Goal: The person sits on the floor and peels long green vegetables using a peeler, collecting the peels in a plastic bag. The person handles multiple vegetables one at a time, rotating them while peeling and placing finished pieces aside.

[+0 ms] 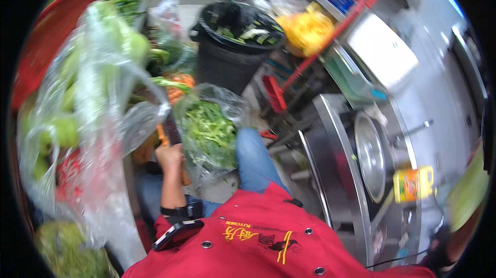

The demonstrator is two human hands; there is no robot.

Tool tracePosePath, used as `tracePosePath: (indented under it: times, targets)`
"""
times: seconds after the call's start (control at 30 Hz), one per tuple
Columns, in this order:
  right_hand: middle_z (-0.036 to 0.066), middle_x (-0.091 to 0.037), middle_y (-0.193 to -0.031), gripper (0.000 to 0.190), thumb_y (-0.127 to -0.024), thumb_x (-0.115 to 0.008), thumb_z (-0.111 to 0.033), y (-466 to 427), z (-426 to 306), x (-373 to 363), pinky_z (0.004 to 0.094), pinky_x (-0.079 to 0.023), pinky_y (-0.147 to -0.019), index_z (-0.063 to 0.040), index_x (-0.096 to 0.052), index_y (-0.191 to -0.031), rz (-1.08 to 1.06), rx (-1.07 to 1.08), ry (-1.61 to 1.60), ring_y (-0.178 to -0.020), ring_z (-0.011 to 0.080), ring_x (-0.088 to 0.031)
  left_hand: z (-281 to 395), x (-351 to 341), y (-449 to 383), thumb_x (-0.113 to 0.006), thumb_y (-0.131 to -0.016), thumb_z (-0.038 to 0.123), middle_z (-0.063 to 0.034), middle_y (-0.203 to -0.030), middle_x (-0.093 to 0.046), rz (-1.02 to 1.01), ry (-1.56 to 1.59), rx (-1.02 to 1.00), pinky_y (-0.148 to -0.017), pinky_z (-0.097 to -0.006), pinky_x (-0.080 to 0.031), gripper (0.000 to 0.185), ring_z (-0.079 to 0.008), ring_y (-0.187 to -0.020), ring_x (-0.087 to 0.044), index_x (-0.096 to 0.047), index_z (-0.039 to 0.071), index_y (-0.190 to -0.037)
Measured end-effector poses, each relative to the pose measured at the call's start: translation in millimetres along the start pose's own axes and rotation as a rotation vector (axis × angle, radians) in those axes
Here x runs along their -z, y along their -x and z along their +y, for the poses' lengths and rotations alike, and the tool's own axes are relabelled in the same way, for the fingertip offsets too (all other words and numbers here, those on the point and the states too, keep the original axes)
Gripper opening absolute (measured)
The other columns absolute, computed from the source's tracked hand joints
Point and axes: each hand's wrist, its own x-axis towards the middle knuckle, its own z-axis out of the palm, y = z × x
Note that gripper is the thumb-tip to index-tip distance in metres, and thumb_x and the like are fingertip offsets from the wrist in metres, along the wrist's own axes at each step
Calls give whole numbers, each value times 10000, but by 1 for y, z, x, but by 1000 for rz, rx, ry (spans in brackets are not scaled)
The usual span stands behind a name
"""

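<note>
My left hand (171,158) is closed around a knife (186,177) with a brown wooden handle; its dark blade points away from me. An orange strip-like thing (162,135) shows at the same fist, its kind unclear. At the far right rim, my right hand (465,237) is blurred and partly cut off. It appears to grip a pale green vegetable (469,192), perhaps a gourd. Between my knees stands a clear plastic bag of leafy greens (209,130). To the left, a large clear bag (104,96) holds pale green gourds (64,132).
Ahead stands a black lined bin (232,61) with vegetable scraps. Carrots (180,86) and a yellow bag (308,32) lie near it. A steel worktop (341,154) on the right carries a metal basin (370,158) and a yellow jug (414,184). A red rail (329,41) slants behind.
</note>
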Motion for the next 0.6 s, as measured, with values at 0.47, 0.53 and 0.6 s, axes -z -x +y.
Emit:
tracePosePath:
  times: [0.47, 0.53, 0.6]
  targets:
    - [102, -659, -858, 347, -875, -656, -284, -198, -265, -449, 424, -577, -713, -28, -562, -1089, -859, 110, -963, -748, 252, -671, -10, -7, -7, -699, -680, 211, -228, -878, -690, 72, -390, -142, -727, -471, -530, 330, -390, -829, -683, -702, 28, -955]
    - [121, -645, -960, 327, -900, -612, -242, -162, -295, -501, 464, -578, -747, -24, -524, -1128, -916, -8, -1092, -833, 260, -674, -5, -5, 2, -682, -696, 213, -231, -876, -687, 79, -305, -101, -742, -478, -526, 308, -400, -827, -677, -710, 51, -957]
    - [185, -613, -1050, 353, -903, -588, -184, -141, -321, -536, 531, -578, -723, -38, -475, -1203, -812, -119, -1123, -898, 298, -670, -4, -8, 8, -703, -674, 229, -230, -847, -683, 130, -292, -100, -744, -446, -530, 311, -383, -804, -676, -697, 4, -890]
